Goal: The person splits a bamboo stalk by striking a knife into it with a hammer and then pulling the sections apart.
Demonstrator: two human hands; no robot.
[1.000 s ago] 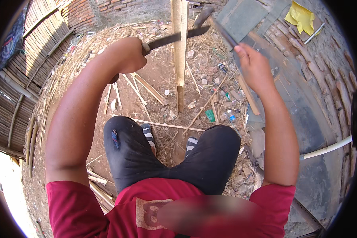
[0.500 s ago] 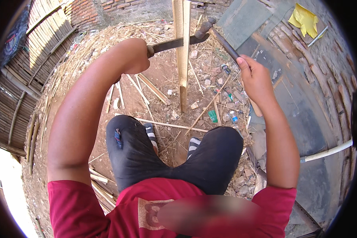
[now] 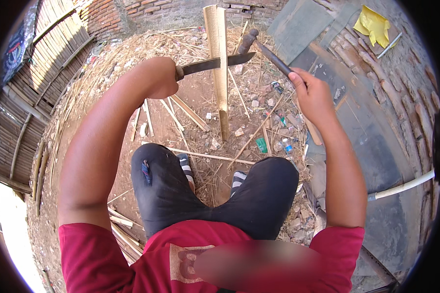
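Left hand point(image 3: 162, 80) is wrapped tight round a machete's handle, top left of centre, and that machete point(image 3: 198, 66) sits crosswise on a split bamboo length point(image 3: 223, 89) standing upright, top centre. Right hand point(image 3: 312, 89)'s clamped on a hammer point(image 3: 275, 59), head right by the blade tip; can't tell from here if they're touching tbh.

Brown dirt ground point(image 3: 44, 234) strewn with pale straw point(image 3: 146, 40) and broken stone rubble point(image 3: 239, 132) meets a weathered red-brick wall point(image 3: 100, 19) at back; sunlight patches the brown bamboo-slat wall point(image 3: 58, 49) at left.
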